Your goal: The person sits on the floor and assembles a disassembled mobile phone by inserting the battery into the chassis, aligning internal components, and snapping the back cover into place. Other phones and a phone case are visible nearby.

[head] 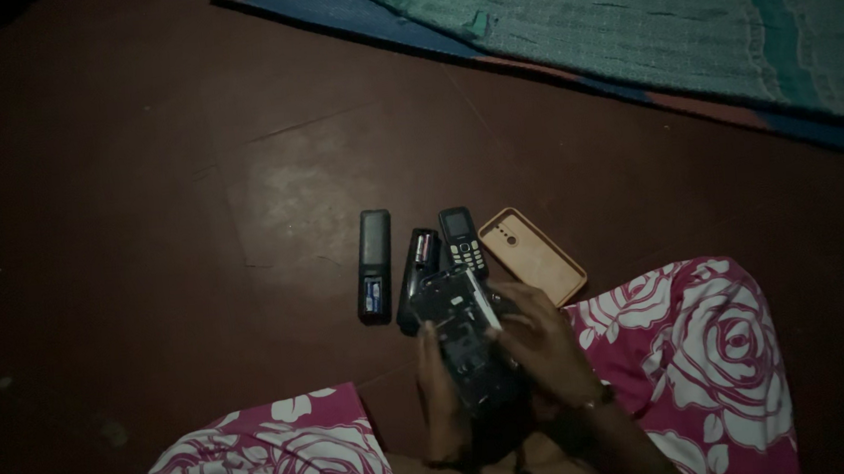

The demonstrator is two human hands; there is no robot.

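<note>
Phone (465, 339), back off, clamped btwn 2 hands: left (436, 381), right (541, 343).

On the dark red floor (137, 189) lie two black remotes (375, 265) (418, 265) (battery bays open), a small keypad phone (460, 240), an orange phone case (532, 255) and a teal mat (646, 19).

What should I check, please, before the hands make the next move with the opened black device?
1. Left hand grips the opened black device: ok.
2. Right hand rests on its upper edge: ok.
3. Small parts inside the device seated: cannot tell, too dark.
4. Two remotes lie on the floor, battery bays open: ok.
5. Keypad phone and tan phone case lie apart from the hands: ok.
</note>
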